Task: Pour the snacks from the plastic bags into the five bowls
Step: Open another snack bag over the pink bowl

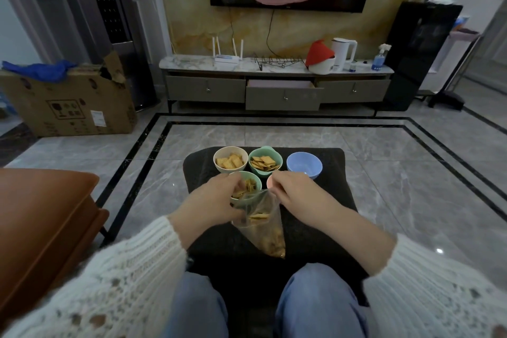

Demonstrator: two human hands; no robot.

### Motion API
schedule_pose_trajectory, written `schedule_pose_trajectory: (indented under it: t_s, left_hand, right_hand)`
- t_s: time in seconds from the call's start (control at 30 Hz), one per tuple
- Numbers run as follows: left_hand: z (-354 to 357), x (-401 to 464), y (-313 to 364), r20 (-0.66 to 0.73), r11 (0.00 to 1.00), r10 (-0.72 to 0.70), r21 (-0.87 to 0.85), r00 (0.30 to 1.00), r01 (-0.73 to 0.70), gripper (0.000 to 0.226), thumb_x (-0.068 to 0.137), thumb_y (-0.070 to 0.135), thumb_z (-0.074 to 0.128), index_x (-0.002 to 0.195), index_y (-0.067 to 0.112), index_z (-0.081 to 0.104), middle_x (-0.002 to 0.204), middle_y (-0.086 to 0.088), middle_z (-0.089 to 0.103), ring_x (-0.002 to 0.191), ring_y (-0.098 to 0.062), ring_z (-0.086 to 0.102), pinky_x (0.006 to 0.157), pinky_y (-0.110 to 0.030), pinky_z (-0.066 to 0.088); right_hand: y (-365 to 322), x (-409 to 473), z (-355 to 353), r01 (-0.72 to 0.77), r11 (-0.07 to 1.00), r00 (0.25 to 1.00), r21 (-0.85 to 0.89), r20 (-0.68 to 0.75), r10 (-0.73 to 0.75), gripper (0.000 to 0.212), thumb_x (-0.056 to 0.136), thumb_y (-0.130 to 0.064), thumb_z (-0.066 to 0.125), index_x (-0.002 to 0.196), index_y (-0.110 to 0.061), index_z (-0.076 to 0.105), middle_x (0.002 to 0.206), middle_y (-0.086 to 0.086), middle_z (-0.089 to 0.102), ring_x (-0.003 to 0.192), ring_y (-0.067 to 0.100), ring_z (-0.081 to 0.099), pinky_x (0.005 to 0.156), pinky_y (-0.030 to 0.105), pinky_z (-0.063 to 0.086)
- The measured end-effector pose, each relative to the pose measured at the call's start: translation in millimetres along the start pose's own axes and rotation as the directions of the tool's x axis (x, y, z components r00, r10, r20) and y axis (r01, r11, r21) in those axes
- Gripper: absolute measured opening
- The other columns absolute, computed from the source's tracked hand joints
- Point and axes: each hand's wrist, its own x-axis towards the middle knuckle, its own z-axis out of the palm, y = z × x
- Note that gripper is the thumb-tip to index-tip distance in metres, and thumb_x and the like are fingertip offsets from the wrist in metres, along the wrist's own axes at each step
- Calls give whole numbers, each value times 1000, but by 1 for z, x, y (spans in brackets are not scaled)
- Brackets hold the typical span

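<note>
Five small bowls stand on a black stool [323,217] in front of my knees. The cream bowl [230,160] and the green scalloped bowl [265,163] at the back hold square crackers. A blue bowl [304,165] at the back right looks empty. The front green bowl [248,186] holds crackers and is partly hidden by my left hand [216,200]. A pink bowl [270,181] shows only as a sliver behind my right hand [295,192]. Both hands pinch the mouth of a clear plastic bag [264,225] of crackers, its mouth at the front green bowl's rim.
An orange-brown sofa arm [41,222] is close at the left. Grey tiled floor surrounds the stool. A TV cabinet [277,85] with an open drawer stands at the far wall, and a cardboard box [71,101] sits at the far left.
</note>
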Motion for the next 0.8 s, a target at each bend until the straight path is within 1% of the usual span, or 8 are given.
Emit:
schedule_pose_trajectory:
  t_s: [0.13, 0.27, 0.37, 0.43, 0.5, 0.57, 0.63, 0.8]
  left_hand:
    - [2, -6, 33, -218, 951, 164, -223, 962, -213, 69, 74, 49, 73, 136, 30, 48, 132, 12, 54, 119, -6, 50, 99, -24, 43]
    - [-5, -1, 46, -28, 969, 226, -100, 974, -228, 101, 68, 50, 78, 151, 31, 23, 128, 14, 57, 114, -6, 55, 98, -30, 49]
    - [-6, 1, 56, -42, 942, 205, -262, 978, -209, 81, 72, 49, 76, 142, 31, 40, 120, 11, 62, 105, -8, 60, 92, -36, 53]
    - [-10, 1, 64, 25, 932, 189, -320, 982, -171, 93, 61, 59, 80, 141, 31, 41, 130, 14, 55, 115, -8, 55, 100, -37, 49]
    - [-18, 2, 66, 159, 940, 187, -316, 969, -130, 120, 54, 57, 86, 152, 32, 21, 142, 15, 42, 127, -9, 44, 109, -34, 39]
    - [-25, -2, 64, 153, 954, 228, -233, 962, -189, 133, 52, 49, 90, 154, 36, 5, 146, 17, 33, 130, -7, 38, 110, -29, 34]
    - [-27, -6, 60, 8, 944, 312, -114, 950, -309, 124, 53, 49, 90, 149, 34, 12, 143, 16, 37, 125, -6, 44, 104, -28, 41]
    - [-22, -9, 51, -229, 841, 540, 186, 810, -508, 48, 68, 55, 76, 103, 32, 54, 139, 15, 41, 111, -7, 53, 81, -31, 55]
  right_hand:
    - [-7, 6, -9, -106, 990, 994, 94, 43, 102, 11, 103, -24, 47, 95, -19, 53, 90, 3, 64, 82, 24, 61, 77, 47, 55]
    - [-6, 6, -25, -136, 975, 990, 177, 5, 138, 14, 102, -21, 51, 98, -10, 60, 85, 3, 63, 79, 23, 61, 73, 41, 55]
    - [-2, 3, -30, -143, 977, 987, 158, -48, 153, 18, 100, -23, 55, 90, -9, 61, 83, 2, 65, 75, 19, 61, 72, 43, 57]
    - [1, 3, -33, -147, 977, 983, 156, -86, 161, 17, 100, -26, 56, 91, -14, 63, 81, -5, 62, 73, 12, 60, 67, 35, 56]
    - [5, 4, -38, -150, 975, 981, 167, -100, 168, 15, 100, -26, 55, 91, -16, 63, 78, -10, 59, 69, 6, 55, 62, 24, 47]
    - [9, 4, -44, -143, 973, 980, 183, -111, 165, 17, 100, -26, 55, 88, -16, 61, 76, -10, 58, 68, 7, 54, 58, 21, 38]
    - [11, 3, -50, -140, 970, 980, 199, -115, 165, 18, 101, -29, 55, 88, -17, 61, 76, -6, 60, 69, 11, 56, 57, 24, 41]
    - [11, -2, -57, -143, 969, 980, 201, -106, 167, 21, 101, -31, 54, 91, -14, 61, 78, -1, 61, 64, 12, 53, 58, 26, 42]
